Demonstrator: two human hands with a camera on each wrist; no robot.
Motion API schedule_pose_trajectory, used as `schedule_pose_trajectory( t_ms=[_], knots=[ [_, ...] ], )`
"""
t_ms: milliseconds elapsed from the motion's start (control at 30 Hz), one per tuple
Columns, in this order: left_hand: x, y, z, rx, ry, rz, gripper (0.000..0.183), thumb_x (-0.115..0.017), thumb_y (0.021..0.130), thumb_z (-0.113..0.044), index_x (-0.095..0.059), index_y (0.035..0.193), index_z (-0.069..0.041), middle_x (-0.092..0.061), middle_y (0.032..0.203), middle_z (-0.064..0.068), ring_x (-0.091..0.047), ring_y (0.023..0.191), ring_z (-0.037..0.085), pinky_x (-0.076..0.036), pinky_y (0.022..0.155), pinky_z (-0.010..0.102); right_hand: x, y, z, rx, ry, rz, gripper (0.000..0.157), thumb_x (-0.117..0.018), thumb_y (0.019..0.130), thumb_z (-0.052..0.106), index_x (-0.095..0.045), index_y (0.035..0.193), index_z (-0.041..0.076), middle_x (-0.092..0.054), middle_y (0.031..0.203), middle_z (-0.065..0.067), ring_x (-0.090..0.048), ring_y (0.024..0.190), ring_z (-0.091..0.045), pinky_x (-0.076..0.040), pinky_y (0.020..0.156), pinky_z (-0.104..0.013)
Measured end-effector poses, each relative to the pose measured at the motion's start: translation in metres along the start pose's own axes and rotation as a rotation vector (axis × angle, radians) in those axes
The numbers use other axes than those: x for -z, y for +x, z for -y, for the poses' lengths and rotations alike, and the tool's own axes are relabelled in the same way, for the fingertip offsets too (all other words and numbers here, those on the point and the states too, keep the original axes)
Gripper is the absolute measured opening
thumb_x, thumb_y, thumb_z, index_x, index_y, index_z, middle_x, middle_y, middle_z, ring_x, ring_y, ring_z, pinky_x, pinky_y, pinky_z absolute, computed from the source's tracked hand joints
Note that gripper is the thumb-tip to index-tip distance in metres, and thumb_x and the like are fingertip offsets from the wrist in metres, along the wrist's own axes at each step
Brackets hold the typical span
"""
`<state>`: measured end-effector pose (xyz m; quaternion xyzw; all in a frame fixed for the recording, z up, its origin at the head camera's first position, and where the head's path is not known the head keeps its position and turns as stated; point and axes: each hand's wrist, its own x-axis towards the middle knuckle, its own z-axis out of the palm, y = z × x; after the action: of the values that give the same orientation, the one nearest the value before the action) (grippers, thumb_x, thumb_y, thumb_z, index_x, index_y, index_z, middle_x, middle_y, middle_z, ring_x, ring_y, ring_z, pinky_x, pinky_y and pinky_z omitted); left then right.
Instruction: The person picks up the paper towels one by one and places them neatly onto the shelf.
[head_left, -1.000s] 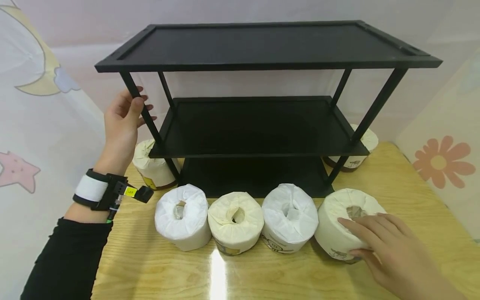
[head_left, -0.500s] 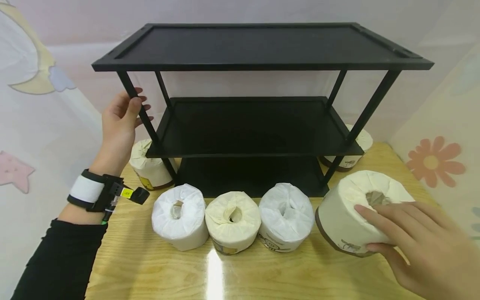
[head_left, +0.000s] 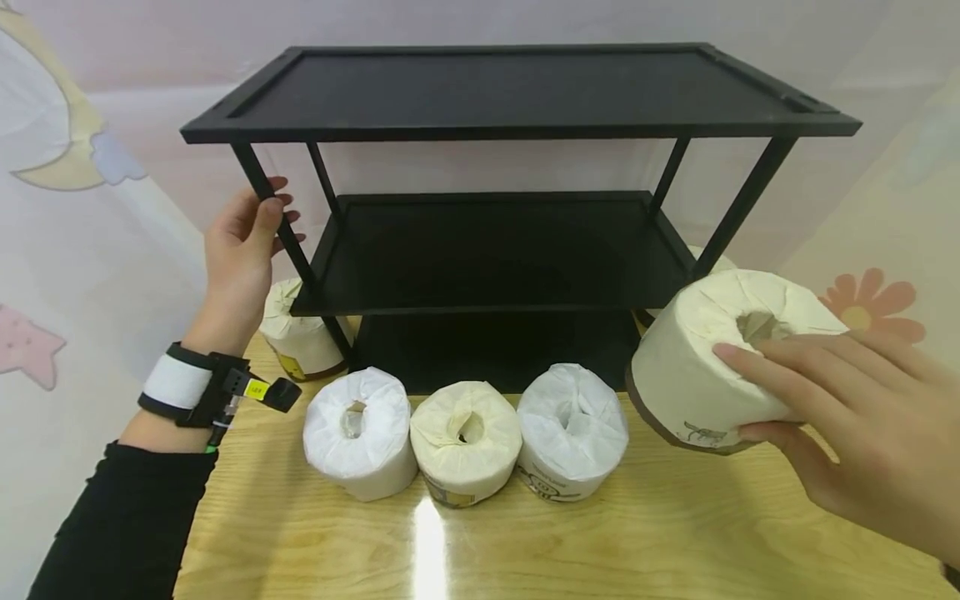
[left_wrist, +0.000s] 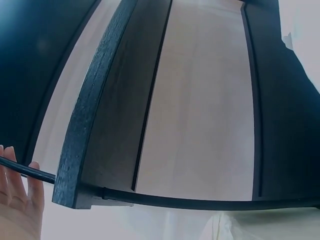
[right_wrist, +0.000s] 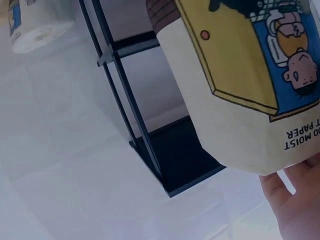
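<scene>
My right hand (head_left: 862,425) holds a cream-wrapped toilet paper roll (head_left: 720,358) by its top and side, tilted and raised over the table's right part. In the right wrist view, the wrapper of this roll (right_wrist: 235,85) shows a cartoon print, with fingers at its lower edge. At the left, my left hand (head_left: 243,237) grips the front post (head_left: 296,246) of a black three-tier shelf (head_left: 480,250), thumb in front and fingers behind. The left wrist view shows fingers of this hand (left_wrist: 20,195) behind the thin post.
Three wrapped rolls, one white (head_left: 360,433), one cream (head_left: 465,442) and another white (head_left: 572,433), stand in a row before the shelf on the wooden table (head_left: 510,550). Another roll (head_left: 300,329) stands behind the left post; one at back right is mostly hidden.
My right hand has lifted the cream roll off the table beside the row, moving it up and slightly right and tilting it. My left hand keeps its grip on the post.
</scene>
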<state>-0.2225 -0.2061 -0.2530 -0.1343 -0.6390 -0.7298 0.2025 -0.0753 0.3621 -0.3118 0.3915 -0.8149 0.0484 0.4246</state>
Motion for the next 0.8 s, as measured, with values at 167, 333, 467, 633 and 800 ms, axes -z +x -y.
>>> schedule_pose_trajectory(
  t_ms=[167,333,467,633,800],
  knots=[
    [0.003,-0.002,0.002,-0.022,0.017,0.010,0.030,-0.066,0.094,-0.020,-0.067,0.121,-0.009,-0.059,0.111,0.009,-0.056,0.101,0.020,-0.052,0.085,0.023,-0.005,0.002,-0.023,0.002,0.013,-0.007,0.065,-0.069,0.081,0.066,-0.071,0.122,0.016,-0.070,0.118,-0.002,-0.064,0.109,-0.030,-0.040,0.101,-0.051],
    [0.006,-0.003,0.000,0.012,-0.045,0.013,0.032,-0.068,0.093,-0.019,-0.066,0.123,-0.007,-0.059,0.112,0.010,-0.057,0.102,0.021,-0.053,0.085,0.024,0.022,0.087,0.029,-0.015,0.012,0.006,0.053,-0.052,0.098,0.055,-0.069,0.125,0.012,-0.072,0.106,-0.010,-0.062,0.089,-0.034,-0.039,0.103,-0.034],
    [0.007,-0.003,-0.005,0.053,-0.085,0.021,0.030,-0.066,0.095,-0.014,-0.065,0.124,-0.006,-0.057,0.115,0.011,-0.057,0.103,0.022,-0.053,0.086,0.023,0.027,0.113,0.036,-0.010,-0.007,0.042,0.053,-0.046,0.102,0.052,-0.066,0.129,0.011,-0.071,0.102,-0.012,-0.060,0.084,-0.035,-0.042,0.088,-0.039],
    [0.004,-0.002,-0.005,0.049,-0.061,0.026,0.032,-0.069,0.092,-0.019,-0.066,0.123,-0.009,-0.058,0.114,0.009,-0.058,0.102,0.022,-0.052,0.086,0.024,0.027,0.114,0.026,-0.026,-0.011,0.098,0.054,-0.045,0.102,0.053,-0.065,0.132,0.012,-0.070,0.103,-0.011,-0.061,0.085,-0.036,-0.039,0.102,-0.030],
    [0.003,-0.003,-0.002,0.032,-0.060,0.032,0.034,-0.070,0.091,-0.021,-0.067,0.122,-0.009,-0.059,0.113,0.010,-0.058,0.101,0.022,-0.052,0.086,0.024,0.027,0.123,0.023,-0.041,-0.010,0.154,0.057,-0.042,0.102,0.054,-0.062,0.135,0.012,-0.068,0.103,-0.014,-0.060,0.086,-0.038,-0.034,0.109,-0.027]
  ],
)
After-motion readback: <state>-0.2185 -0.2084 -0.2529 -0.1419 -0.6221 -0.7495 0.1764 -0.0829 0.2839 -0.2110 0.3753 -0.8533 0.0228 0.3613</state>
